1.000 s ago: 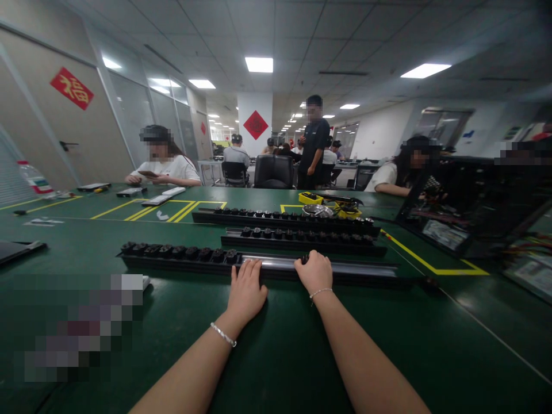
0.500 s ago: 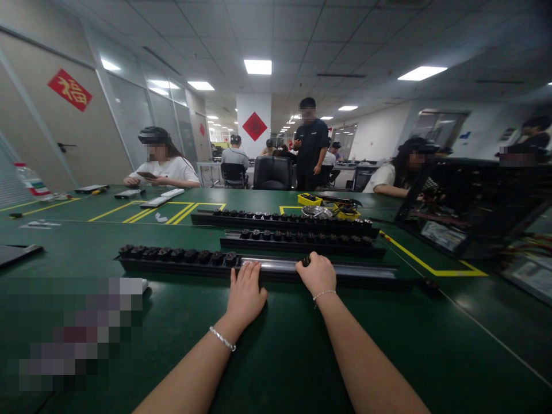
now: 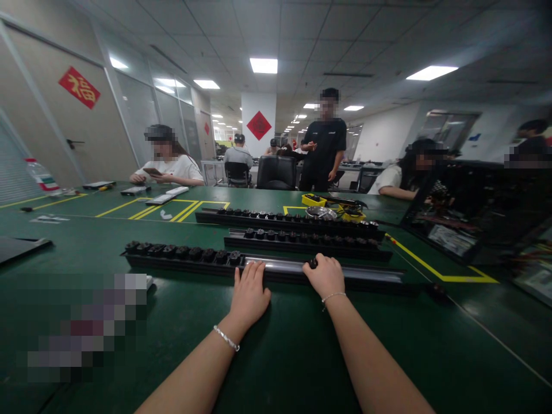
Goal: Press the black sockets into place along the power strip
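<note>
A long black rail (image 3: 366,280) lies across the green table in front of me, with several black round parts (image 3: 195,254) lined up on its left half. My left hand (image 3: 252,293) rests its fingertips on the rail's near edge, just right of the last part in the row, fingers extended and nothing held. Farther right on the same rail, my right hand (image 3: 326,277) is closed around a small black part (image 3: 313,263), mostly hidden by the fingers. Two more rails with black parts, a middle one (image 3: 310,241) and a far one (image 3: 276,218), lie behind it.
An open black computer case (image 3: 452,213) stands at the right. Yellow trays (image 3: 314,200) and a metal dish (image 3: 321,213) sit beyond the rails. A dark flat object (image 3: 23,250) lies at the left edge. People sit across the table; one person (image 3: 324,144) stands behind.
The whole view has shifted slightly, moving the table items rightward in the picture. Both hands keep about the same places on the rail. The standing person has moved right and turned toward the table.
</note>
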A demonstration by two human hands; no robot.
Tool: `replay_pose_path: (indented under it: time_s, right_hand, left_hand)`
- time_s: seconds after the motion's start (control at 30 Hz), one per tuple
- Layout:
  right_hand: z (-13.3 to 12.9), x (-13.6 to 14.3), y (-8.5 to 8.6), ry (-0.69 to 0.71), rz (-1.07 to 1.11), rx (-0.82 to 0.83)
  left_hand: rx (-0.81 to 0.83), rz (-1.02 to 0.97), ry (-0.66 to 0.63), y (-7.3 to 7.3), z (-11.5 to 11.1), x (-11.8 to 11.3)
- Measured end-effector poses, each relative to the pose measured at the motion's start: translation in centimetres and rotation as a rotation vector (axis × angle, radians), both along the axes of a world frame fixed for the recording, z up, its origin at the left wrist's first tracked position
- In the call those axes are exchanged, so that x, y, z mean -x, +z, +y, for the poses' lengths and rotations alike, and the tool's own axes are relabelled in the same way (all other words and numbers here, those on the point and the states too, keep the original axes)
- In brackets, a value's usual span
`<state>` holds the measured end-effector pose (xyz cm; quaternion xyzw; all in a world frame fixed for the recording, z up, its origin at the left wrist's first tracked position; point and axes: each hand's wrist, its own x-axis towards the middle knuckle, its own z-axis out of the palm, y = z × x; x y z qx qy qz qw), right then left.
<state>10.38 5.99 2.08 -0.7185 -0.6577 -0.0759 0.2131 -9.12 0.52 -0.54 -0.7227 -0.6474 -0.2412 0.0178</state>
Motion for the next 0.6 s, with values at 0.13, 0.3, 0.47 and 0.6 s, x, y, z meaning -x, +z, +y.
replay_pose_path:
  time_s: [0.13, 0.3, 0.47, 0.6]
  right_hand:
    - [-0.01, -0.28, 0.18, 0.055, 0.003, 0.027]
    - [-0.51, -0.29, 0.42, -0.001, 0.017, 0.002]
    - [-0.63, -0.47, 0.50, -0.015, 0.034, 0.004]
    - [-0.52, -0.57, 0.33, -0.019, 0.040, -0.021]
  left_hand:
    - [-0.010, -0.003, 0.001, -0.05, 0.04, -0.01]
    - [-0.008, 0.002, -0.001, -0.16, 0.06, -0.01]
    - [-0.009, 0.000, -0.003, -0.29, 0.11, 0.08]
    - [-0.012, -0.002, -0.006, -0.28, 0.17, 0.13]
